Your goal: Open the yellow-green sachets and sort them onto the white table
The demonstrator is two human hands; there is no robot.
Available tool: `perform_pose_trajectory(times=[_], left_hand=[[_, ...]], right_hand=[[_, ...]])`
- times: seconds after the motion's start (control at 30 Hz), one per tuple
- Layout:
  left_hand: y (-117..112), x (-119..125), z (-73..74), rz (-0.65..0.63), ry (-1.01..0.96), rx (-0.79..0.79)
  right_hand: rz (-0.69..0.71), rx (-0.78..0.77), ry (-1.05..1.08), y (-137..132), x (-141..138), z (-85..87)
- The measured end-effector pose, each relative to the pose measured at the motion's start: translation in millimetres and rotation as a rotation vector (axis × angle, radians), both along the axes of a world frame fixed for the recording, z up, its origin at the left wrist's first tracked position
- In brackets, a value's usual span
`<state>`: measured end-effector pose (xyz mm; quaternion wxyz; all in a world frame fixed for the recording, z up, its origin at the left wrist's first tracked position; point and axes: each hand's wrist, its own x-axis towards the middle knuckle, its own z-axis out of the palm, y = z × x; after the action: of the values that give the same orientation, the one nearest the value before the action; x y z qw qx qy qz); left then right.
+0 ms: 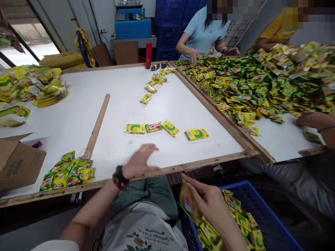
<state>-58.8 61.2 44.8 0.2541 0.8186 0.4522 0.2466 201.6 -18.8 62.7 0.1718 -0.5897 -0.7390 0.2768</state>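
My left hand (pixel 140 159) lies flat and open on the white table (pixel 78 115) near its front wooden edge, holding nothing; a dark bracelet sits on the wrist. Just beyond it lie several yellow-green sachets in a row (pixel 154 127). My right hand (pixel 206 204) is below the table edge, fingers closed on a blurred stack of sachets (pixel 187 204) over a blue crate (pixel 264 216) that holds more sachets.
A loose wooden strip (pixel 97 126) lies on the table. A small sachet heap (pixel 66 170) and a cardboard box (pixel 18 162) sit at front left. A large sachet pile (pixel 261 80) covers the right table, where other people's hands work.
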Motion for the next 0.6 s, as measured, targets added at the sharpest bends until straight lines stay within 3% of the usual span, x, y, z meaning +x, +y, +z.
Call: perform_pose_trajectory(times=[0.1, 0.2, 0.27, 0.33, 0.43, 0.5, 0.6], left_hand=[[60.4, -45.7, 7.2, 0.278, 0.340, -0.019], [105.9, -74.9, 8.5, 0.371, 0.511, -0.158], [115.2, -80.3, 12.4, 0.333, 0.507, -0.183], [106.3, -76.3, 19.1, 0.272, 0.482, -0.187], [72.3, -59.5, 27.4, 0.145, 0.418, -0.199], [47.4, -47.2, 27.1, 0.075, 0.335, -0.188], [16.8, -33.3, 14.5, 0.122, 0.142, -0.163]], right_hand=[[-0.127, -0.052, -0.348, 7.3, 45.0, -3.0], [-0.102, 0.053, -0.255, 37.5, 47.9, -14.0], [-0.076, 0.174, -0.109, 61.3, 24.9, -22.0], [-0.032, 0.298, 0.014, 78.9, -11.4, -28.5], [0.116, 0.406, 0.087, 87.8, -70.1, -35.8], [0.189, 0.380, 0.080, 87.1, -98.2, -40.4], [0.152, 0.280, 0.094, 86.3, -114.8, -47.3]])
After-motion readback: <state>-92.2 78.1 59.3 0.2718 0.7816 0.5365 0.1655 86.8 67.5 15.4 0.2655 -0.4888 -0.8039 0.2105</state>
